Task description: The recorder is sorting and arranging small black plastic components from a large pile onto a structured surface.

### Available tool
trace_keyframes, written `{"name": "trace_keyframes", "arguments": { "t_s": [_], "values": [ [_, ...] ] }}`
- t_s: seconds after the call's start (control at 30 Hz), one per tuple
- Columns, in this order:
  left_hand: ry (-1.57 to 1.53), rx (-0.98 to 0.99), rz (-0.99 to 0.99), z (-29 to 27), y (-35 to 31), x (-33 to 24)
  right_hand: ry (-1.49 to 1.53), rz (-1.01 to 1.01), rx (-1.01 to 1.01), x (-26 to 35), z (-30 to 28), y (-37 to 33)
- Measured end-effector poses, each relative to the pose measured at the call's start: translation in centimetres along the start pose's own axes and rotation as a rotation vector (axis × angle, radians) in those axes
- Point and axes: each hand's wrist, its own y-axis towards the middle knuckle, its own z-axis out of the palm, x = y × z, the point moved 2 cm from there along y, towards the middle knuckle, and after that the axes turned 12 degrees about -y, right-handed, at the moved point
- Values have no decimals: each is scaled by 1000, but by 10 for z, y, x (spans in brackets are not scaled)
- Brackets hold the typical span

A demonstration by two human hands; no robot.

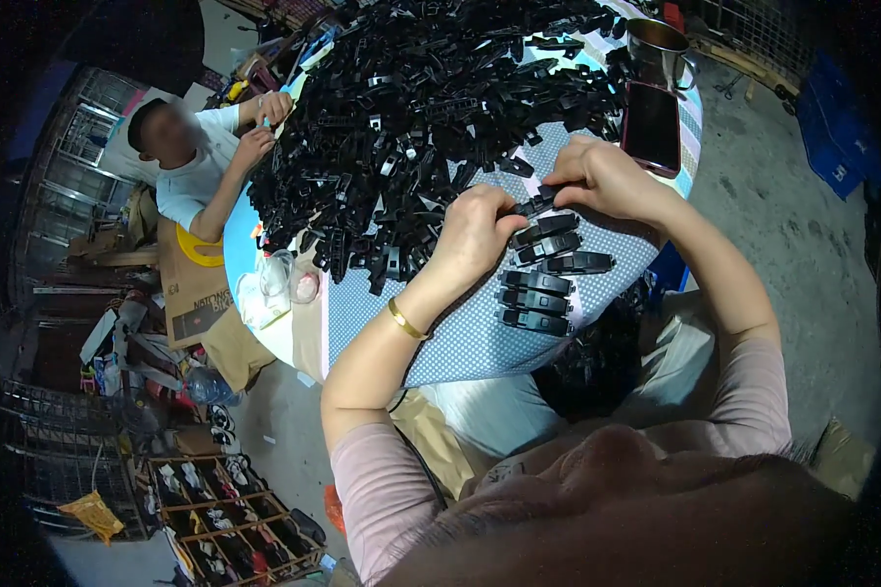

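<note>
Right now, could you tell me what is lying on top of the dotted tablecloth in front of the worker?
On the dotted tablecloth lie a row of black plastic parts, a big heap of black parts, a dark phone and a metal mug. The cloth beneath the heap is hidden.

Round worktop [460, 338] under a blue dotted cloth, huge heap of black plastic clips [411, 108] beyond the hands, neat row of assembled black pieces [543, 284] just below them, red flat case [651, 127] and metal mug [661, 49] beyond the right hand [607, 181], clear plastic bags [279, 284] off to the left of the left hand [475, 235].
</note>
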Motion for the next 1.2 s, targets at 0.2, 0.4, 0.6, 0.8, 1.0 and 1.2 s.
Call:
{"name": "trace_keyframes", "arguments": {
  "t_s": [0.2, 0.4, 0.6, 0.8, 1.0, 1.2],
  "values": [
    [-11, -7, 50, 2, 3, 0, 106, -78, 9, 9, 14, 6],
    [-36, 179, 129, -10, 12, 1, 168, -5, 246, 11, 3, 7],
    [434, -254, 29, -31, 21, 35, -40, 43, 47, 14, 15, 20],
    [498, -237, -47, -33, 22, 33, -205, -26, -52, 8, 29, 22],
    [293, -151, -49, -22, 8, -10, -244, 92, 19, 2, 10, 14],
    [-1, -15, 26, -6, 4, -20, -23, 264, 164, 2, -3, -1]
  ]
}}
